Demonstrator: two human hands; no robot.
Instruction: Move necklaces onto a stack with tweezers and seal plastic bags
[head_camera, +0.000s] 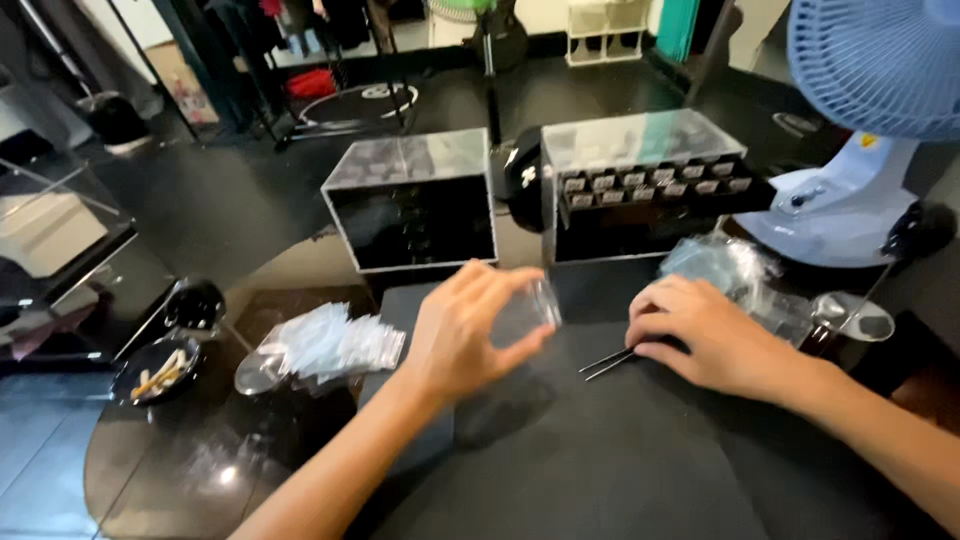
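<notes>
- Right hand (715, 335) flat on black mat (600, 460), fingers closed on thin metal tweezers (606, 362); long axis running left and slightly down, tips toward left hand.
- Left hand (462, 335) raised above mat, fingers clamped around small clear plastic container (528, 312), just left of tweezer tips.
- Beyond: heap of small clear bags (325, 343); two clear acrylic boxes (415, 200).

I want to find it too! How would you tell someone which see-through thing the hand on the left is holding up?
Start at the two clear boxes at the back of the dark table. Just in front of them, the left hand lifts a small clear packet. Unlike the heap of similar packets lying farther left, this one is alone, pinched in fingers.
</notes>
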